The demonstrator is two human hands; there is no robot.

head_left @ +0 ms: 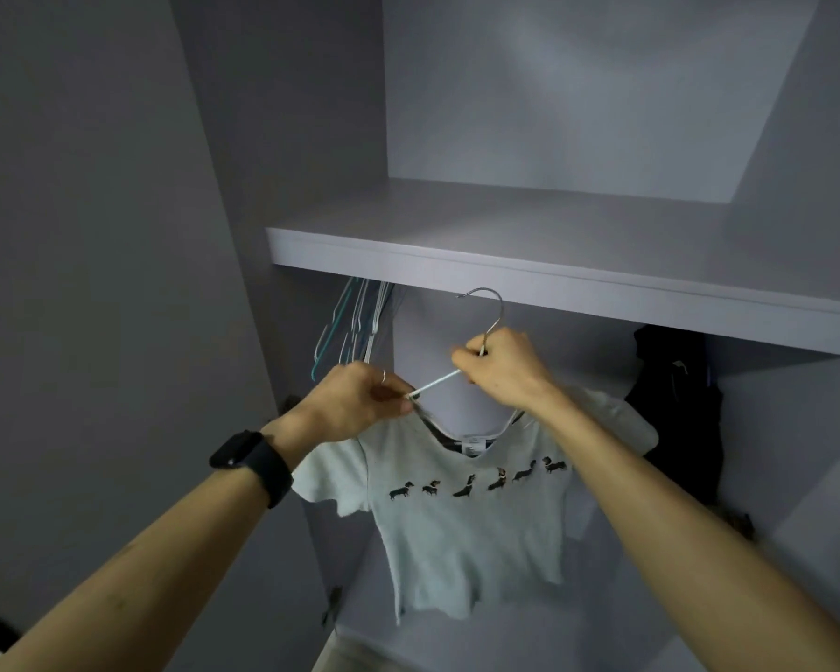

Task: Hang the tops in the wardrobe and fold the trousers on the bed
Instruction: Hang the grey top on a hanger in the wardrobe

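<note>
Beside the T-shirt (pixel 466 535) — spare hangers (pixel 355 327), dark garment (pixel 675 405)

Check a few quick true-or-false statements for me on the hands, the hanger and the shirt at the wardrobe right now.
1. The right hand grips the hanger just below its hook. True.
2. The left hand hangs idle. False: it pinches the shoulder of the T-shirt by the hanger's arm.
3. The T-shirt is plain. False: a row of small dog figures runs across its chest.
4. Empty hangers hang under the shelf, to the left of the T-shirt. True.
5. The dark garment lies on top of the shelf. False: it hangs below the shelf, to the right of the T-shirt.
</note>
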